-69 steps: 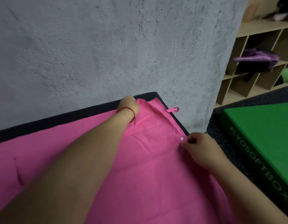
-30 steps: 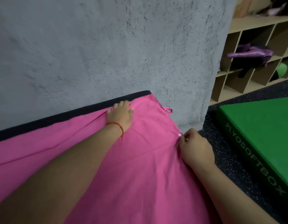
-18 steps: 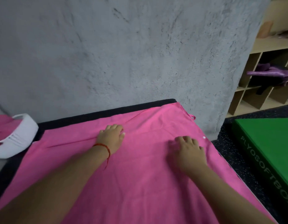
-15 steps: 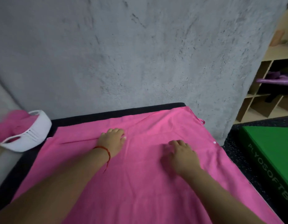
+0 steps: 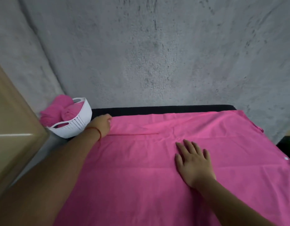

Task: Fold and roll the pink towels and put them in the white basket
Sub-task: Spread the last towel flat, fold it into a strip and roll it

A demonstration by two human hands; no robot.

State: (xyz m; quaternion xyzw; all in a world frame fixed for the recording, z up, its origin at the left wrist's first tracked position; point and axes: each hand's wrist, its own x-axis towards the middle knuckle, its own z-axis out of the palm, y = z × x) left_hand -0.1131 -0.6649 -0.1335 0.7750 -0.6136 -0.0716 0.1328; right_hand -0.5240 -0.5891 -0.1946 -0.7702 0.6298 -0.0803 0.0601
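A large pink towel lies spread flat over a black padded surface against a grey concrete wall. My left hand reaches out to the towel's far left corner and presses on its edge, right beside the white basket. Further right, my right hand lies flat on the middle of the towel with its fingers spread. The basket stands at the far left and holds several rolled pink towels. A long crease runs across the towel between my hands.
A beige cabinet side rises close on the left. The concrete wall stands directly behind the surface. A sliver of the green box shows at the right edge, below the surface.
My left hand slid left along the towel's far edge to its left corner by the basket. My right hand let go of the right edge, now lying flat on the middle. My view turned left.
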